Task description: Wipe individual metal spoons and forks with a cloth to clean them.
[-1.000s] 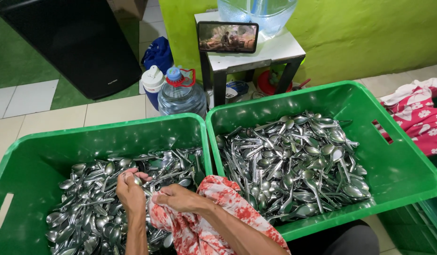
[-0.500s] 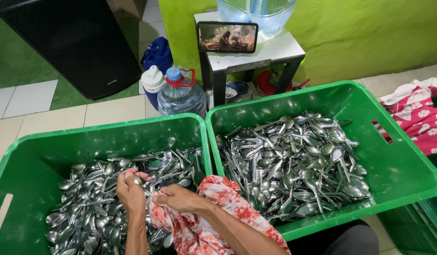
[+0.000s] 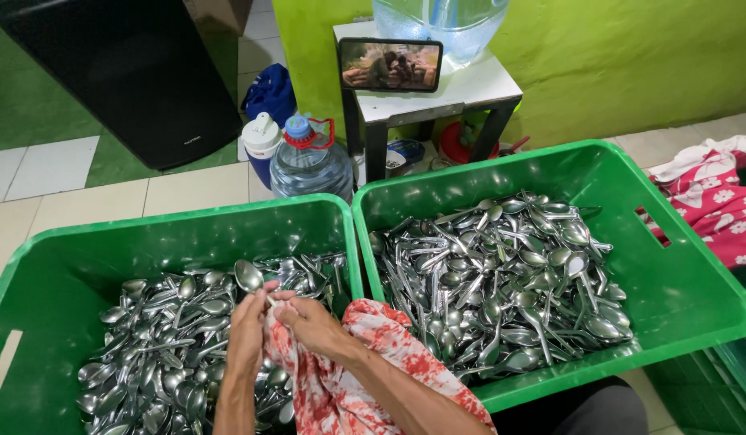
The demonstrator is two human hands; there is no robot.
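while my left hand (image 3: 246,326) grips the spoon (image 3: 250,278), bowl pointing up and away, my right hand (image 3: 308,320) clenches the red-and-white cloth (image 3: 341,387) round its handle.

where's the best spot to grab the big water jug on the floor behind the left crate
Probably by the red carry handle at the neck of the clear water jug, coming from above. The jug stands upright, its body is wide and smooth, and it is hemmed in by the left green crate, a white-lidded container and the small table, so only the top looks free.
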